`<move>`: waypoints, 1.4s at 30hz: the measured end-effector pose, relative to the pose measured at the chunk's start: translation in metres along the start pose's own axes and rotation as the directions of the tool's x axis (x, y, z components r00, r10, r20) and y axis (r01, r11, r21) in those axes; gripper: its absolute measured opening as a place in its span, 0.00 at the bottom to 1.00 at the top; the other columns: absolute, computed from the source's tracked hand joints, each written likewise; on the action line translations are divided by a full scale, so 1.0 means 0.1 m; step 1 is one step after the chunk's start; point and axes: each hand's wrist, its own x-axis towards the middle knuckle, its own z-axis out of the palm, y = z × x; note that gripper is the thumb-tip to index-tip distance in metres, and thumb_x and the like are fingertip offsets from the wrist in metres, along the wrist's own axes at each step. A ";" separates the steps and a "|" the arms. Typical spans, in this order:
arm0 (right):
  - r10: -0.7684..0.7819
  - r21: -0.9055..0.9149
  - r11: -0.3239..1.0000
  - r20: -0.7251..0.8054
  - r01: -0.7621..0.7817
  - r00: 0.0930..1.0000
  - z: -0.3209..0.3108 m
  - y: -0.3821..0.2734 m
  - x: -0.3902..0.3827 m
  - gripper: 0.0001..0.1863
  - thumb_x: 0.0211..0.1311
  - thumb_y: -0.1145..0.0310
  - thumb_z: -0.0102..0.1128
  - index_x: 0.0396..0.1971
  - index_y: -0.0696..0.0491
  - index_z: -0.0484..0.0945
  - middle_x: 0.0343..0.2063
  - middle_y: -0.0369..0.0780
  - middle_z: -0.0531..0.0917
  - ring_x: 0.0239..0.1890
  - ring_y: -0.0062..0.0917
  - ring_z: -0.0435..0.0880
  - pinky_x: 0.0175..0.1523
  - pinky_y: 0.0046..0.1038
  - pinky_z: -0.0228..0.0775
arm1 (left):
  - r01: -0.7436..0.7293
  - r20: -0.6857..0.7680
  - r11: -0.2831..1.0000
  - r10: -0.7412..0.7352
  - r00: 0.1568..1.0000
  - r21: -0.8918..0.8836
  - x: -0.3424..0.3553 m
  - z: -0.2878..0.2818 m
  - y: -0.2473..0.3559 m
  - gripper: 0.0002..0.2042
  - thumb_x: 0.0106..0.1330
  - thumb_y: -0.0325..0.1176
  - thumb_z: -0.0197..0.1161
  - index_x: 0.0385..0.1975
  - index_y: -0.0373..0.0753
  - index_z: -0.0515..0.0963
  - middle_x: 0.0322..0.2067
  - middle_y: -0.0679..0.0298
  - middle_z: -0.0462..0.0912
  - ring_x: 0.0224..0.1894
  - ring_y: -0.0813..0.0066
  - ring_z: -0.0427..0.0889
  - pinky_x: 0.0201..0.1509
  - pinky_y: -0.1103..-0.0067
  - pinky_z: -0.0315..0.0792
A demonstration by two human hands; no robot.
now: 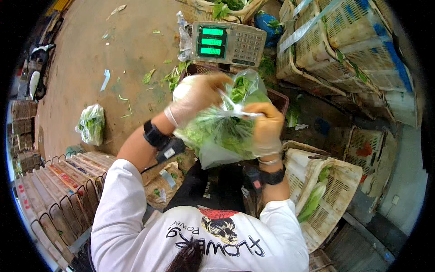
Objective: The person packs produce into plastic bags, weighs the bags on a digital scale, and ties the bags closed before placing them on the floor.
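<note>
A clear plastic bag (217,143) full of green leafy vegetables hangs in front of me, above my lap. Its white, twisted neck (237,109) is drawn together between my hands. My left hand (199,94), in a thin pale glove and smeared by motion, closes on one end of the bag's top. My right hand (266,129), in a yellowish glove, has its fingers wrapped round the other end, which is pulled out to the right. More leaves (240,88) show through plastic just beyond the neck. Both wrists carry black straps with small devices.
Beyond the bag stands a weighing scale (229,44) with lit green displays. A filled bag of greens (91,124) lies on the floor at left. Stacked plastic crates (317,45) rise at far right, and flattened crates (68,181) line the near left. A tilted crate (333,190) holds leaves.
</note>
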 end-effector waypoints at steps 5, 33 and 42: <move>0.510 0.382 0.684 0.358 -0.622 0.782 -0.27 0.29 -0.62 0.05 0.48 0.81 0.47 0.23 0.58 0.73 0.29 0.43 0.79 0.19 0.21 0.77 0.24 0.21 0.69 | 0.104 -0.506 0.955 0.053 0.861 0.276 0.43 -0.19 -0.85 0.14 0.46 0.18 0.52 0.34 0.35 0.75 0.26 0.60 0.78 0.32 0.72 0.78 0.36 0.79 0.72; 0.037 -0.406 0.893 0.500 0.196 0.865 -0.36 1.19 -1.09 0.22 0.60 0.69 0.48 0.52 0.63 0.62 0.40 0.46 0.75 0.38 0.31 0.76 0.42 0.29 0.69 | 0.413 -0.716 0.845 -0.052 0.696 0.340 -2.21 -0.13 -0.99 0.32 0.55 0.50 0.56 0.54 0.33 0.61 0.50 0.45 0.67 0.52 0.52 0.66 0.54 0.68 0.62; 0.262 -0.679 0.696 0.542 0.232 0.798 -0.31 0.72 -0.96 0.28 0.57 0.73 0.51 0.57 0.62 0.55 0.41 0.49 0.74 0.39 0.34 0.75 0.46 0.30 0.67 | -0.101 -0.751 0.784 -0.617 -0.233 -0.613 -6.45 0.45 -2.11 0.10 0.56 0.36 0.54 0.21 0.37 0.76 0.18 0.60 0.78 0.18 0.67 0.76 0.20 0.75 0.66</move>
